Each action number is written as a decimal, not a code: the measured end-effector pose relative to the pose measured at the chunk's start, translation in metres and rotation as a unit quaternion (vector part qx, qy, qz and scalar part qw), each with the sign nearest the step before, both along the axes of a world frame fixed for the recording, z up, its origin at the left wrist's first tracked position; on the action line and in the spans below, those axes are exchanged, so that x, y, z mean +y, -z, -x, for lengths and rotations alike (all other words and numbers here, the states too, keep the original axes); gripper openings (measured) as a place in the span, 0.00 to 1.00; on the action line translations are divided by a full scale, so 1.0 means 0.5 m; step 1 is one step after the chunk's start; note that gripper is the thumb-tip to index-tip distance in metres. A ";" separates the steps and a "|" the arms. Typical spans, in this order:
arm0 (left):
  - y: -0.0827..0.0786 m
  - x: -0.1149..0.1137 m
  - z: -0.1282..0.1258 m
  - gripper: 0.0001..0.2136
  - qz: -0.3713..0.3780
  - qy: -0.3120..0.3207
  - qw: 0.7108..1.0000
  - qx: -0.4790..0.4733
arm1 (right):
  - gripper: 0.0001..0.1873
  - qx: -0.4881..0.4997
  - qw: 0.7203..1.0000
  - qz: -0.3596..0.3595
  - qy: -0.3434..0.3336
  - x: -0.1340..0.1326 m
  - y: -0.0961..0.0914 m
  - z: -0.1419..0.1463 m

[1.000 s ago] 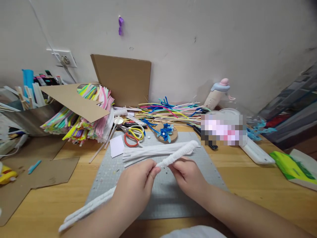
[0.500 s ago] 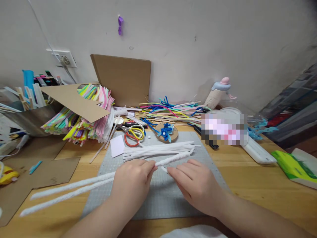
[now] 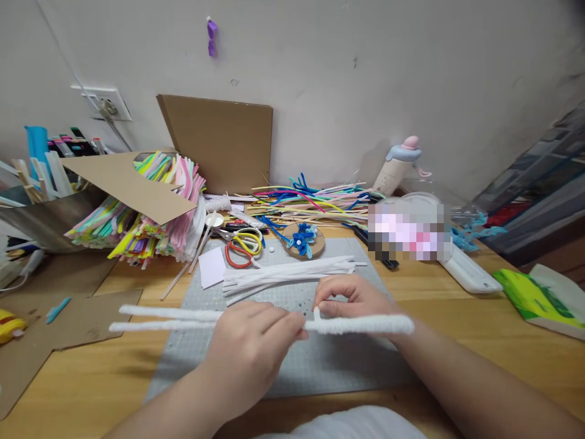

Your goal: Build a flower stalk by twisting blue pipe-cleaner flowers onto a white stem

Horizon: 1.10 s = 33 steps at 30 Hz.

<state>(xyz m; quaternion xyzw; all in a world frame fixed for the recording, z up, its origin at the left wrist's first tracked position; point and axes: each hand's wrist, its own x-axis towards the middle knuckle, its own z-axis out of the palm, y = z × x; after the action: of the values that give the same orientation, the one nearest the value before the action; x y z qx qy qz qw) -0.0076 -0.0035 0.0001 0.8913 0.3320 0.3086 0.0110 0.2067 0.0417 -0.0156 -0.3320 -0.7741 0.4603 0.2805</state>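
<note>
My left hand (image 3: 258,347) is closed around the middle of white pipe cleaners (image 3: 365,324), held level above the cutting mat. Two fuzzy lengths stick out to the left of it, and one thicker, wrapped length runs to the right. A short white end stands up from the wrapped part, and my right hand (image 3: 351,299) pinches it between thumb and forefinger, behind the wrapped length. Beyond the hands a bundle of white pipe cleaners (image 3: 283,275) lies on the grey cutting mat (image 3: 196,366).
Scissors (image 3: 242,244), a white card (image 3: 212,268) and a blue flower on a cardboard disc (image 3: 315,244) lie at the mat's far edge. Coloured pipe cleaners (image 3: 320,207) are heaped behind. Cardboard (image 3: 95,317) lies left; a green-yellow packet (image 3: 539,305) lies right.
The white pipe cleaners have turned from slanting to nearly level and come closer to me. My right hand has moved up behind the wrapped length. The view has shifted slightly.
</note>
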 end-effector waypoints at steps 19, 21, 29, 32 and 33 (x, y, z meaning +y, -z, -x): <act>-0.009 0.012 0.002 0.06 0.050 -0.060 0.983 0.168 | 0.09 -0.175 0.897 -0.403 0.045 -0.070 -0.013 0.026; -0.014 0.009 0.004 0.06 0.050 -0.006 0.982 0.182 | 0.08 -0.151 0.933 -0.326 0.039 -0.065 -0.022 0.024; -0.013 -0.001 0.009 0.06 0.008 0.062 0.994 0.089 | 0.14 0.057 0.978 0.196 -0.040 -0.035 -0.008 0.019; -0.011 -0.005 0.006 0.06 -0.004 0.052 0.998 0.031 | 0.16 0.112 0.936 0.325 -0.070 -0.034 0.011 0.020; -0.011 -0.007 0.005 0.06 0.000 0.056 0.998 0.014 | 0.16 0.122 0.926 0.351 -0.074 -0.035 0.014 0.022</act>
<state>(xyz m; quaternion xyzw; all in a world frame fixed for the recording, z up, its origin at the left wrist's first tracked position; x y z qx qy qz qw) -0.0098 -0.0068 0.0055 0.9127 0.2818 0.2949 0.0232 0.1957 0.0240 -0.0226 -0.2922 -0.5456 0.7586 0.2036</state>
